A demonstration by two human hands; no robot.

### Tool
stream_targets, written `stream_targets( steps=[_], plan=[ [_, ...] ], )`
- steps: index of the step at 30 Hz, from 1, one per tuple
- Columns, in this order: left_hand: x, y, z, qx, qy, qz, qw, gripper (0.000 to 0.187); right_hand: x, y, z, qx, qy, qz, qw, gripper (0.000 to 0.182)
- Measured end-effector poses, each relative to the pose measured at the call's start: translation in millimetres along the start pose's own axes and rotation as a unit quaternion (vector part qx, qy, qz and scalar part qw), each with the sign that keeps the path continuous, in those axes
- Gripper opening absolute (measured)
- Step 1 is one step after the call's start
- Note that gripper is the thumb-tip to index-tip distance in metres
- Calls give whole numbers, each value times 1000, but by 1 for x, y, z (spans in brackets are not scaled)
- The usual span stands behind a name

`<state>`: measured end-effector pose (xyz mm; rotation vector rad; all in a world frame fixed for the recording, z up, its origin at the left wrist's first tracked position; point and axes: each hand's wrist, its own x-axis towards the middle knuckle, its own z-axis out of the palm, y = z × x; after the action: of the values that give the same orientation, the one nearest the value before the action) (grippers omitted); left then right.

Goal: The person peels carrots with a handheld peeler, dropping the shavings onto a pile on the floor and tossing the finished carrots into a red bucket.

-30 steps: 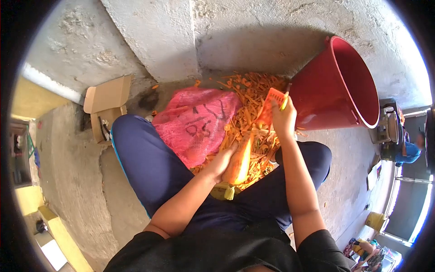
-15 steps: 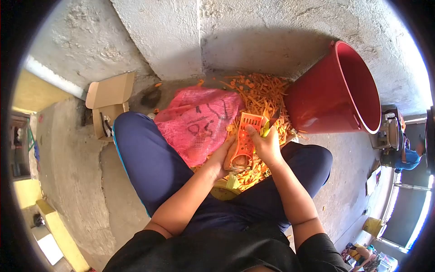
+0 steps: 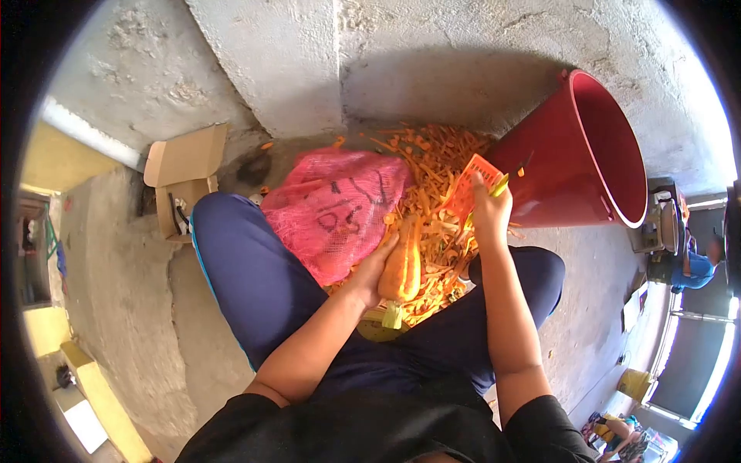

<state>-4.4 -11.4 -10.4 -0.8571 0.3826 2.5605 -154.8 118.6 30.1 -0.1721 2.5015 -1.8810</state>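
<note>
My left hand point(image 3: 373, 276) is closed around a thick carrot point(image 3: 403, 266), partly peeled, with its pale green stem end towards me. To the right, my right hand point(image 3: 492, 210) grips an orange perforated grater-like tool point(image 3: 465, 189), held away from the carrot. A yellow-green handle point(image 3: 500, 185), seemingly of a knife, is in the same hand; its blade is hard to make out. Orange peelings point(image 3: 444, 235) are heaped between my legs, below both hands. Against my left hand's far side lies a pink mesh sack point(image 3: 336, 204) with dark markings.
A large red bucket point(image 3: 540, 174) leans at the right, near my right hand. More peelings point(image 3: 440, 147) spread to the rough wall point(image 3: 432, 85). An open cardboard box point(image 3: 185, 158) stands left of my knee. Another person in blue point(image 3: 697, 268) is far right.
My right hand has lifted the orange tool off the carrot and moved right and slightly away, towards the bucket. The carrot, still in my left hand, is now uncovered.
</note>
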Motion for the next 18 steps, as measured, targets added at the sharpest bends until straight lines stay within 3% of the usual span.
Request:
stream_targets(
  steps=[6,11,14,15,18],
  plan=[
    [-2,2,3,27,-76,-13,997,49,-62,-40,21,104,-197,17,975,16],
    [-6,2,13,47,-34,35,998,51,-70,-35,26,104,-215,37,970,17],
    [-6,1,16,56,-27,44,997,48,-69,-34,25,49,-195,-20,979,16],
    [-7,1,16,59,-26,46,997,48,-69,-36,24,54,-192,16,980,14],
    [3,5,-4,117,-76,30,990,46,-58,-28,23,28,-160,-18,986,14]
  ],
)
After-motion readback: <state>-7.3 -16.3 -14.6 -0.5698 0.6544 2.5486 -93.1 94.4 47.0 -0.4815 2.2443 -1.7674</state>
